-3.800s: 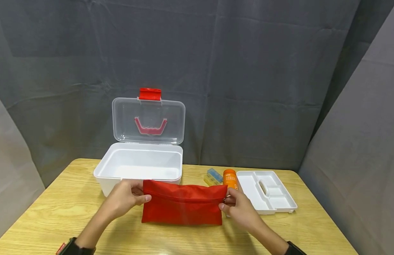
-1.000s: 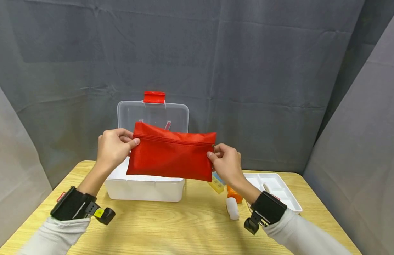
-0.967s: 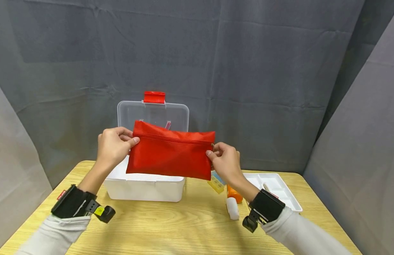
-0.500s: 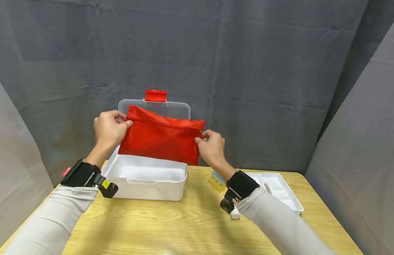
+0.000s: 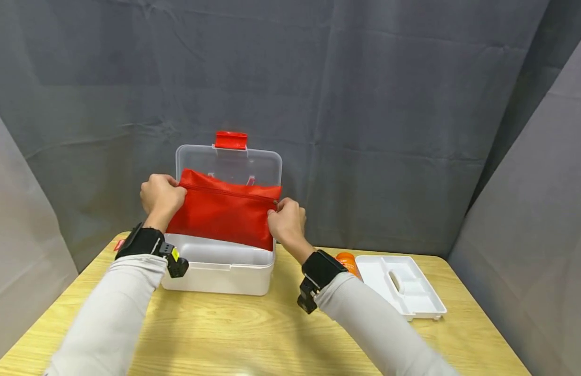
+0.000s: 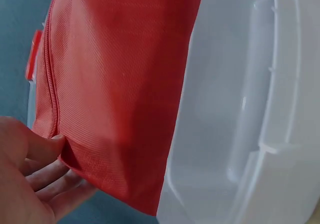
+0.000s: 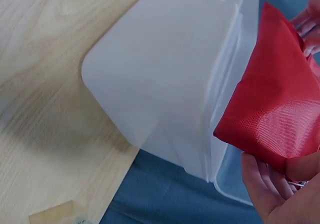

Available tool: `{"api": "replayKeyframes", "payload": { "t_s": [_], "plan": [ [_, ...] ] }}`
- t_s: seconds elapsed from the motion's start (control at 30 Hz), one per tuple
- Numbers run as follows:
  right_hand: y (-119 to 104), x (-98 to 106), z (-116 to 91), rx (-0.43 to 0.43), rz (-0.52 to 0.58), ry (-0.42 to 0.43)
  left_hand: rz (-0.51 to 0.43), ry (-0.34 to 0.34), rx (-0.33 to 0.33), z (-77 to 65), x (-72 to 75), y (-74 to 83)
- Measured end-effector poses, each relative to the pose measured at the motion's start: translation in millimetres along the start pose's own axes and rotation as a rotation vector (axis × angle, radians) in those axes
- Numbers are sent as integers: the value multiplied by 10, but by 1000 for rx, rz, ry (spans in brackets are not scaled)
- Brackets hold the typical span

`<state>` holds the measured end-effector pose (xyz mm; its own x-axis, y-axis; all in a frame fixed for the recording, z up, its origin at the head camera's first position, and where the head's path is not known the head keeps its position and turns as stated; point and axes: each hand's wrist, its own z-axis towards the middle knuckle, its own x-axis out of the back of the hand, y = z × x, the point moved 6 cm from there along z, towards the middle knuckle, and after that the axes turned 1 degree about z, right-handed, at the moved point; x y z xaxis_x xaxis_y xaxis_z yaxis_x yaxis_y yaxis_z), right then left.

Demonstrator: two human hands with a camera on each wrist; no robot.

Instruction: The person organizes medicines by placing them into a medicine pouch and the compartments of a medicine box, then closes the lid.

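A red zippered pouch hangs tilted over the back of the white box, its left end a little higher. My left hand pinches the pouch's left edge near the zipper, thumb on the front, as the left wrist view shows on the red fabric. At the other end my right hand pinches the right edge by the metal zipper pull. In the right wrist view the pouch is above the box opening. The box's clear lid with its red latch stands raised behind.
A white divided tray lies on the wooden table at the right. Beside it an orange bottle is partly hidden by my right forearm. The right wrist view shows a yellowish translucent piece on the table. Grey cloth hangs behind.
Both hands have lifted the pouch off the table front and carried it forward and left over the box. In the last half second it has come down slightly toward the opening.
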<state>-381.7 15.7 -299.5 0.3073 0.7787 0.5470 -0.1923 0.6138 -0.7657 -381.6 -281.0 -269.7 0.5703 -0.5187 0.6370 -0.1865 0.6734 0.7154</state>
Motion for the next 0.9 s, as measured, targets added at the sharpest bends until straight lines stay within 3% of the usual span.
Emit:
{"api": "replayKeyframes", "payload": {
  "t_s": [0.23, 0.43, 0.57, 0.9],
  "plan": [
    [19, -179, -113, 6, -65, -83, 24, -23, 33, -20, -122, -194],
    [34, -338, -211, -49, -134, -240, 97, -36, 11, -63, -201, -287],
    [18, -408, -247, -63, -174, -282, 139, -82, 1, -101, -271, -309],
    [5, -557, -365, -113, -141, -378, 193, -180, 5, -177, -416, -429]
  ]
}}
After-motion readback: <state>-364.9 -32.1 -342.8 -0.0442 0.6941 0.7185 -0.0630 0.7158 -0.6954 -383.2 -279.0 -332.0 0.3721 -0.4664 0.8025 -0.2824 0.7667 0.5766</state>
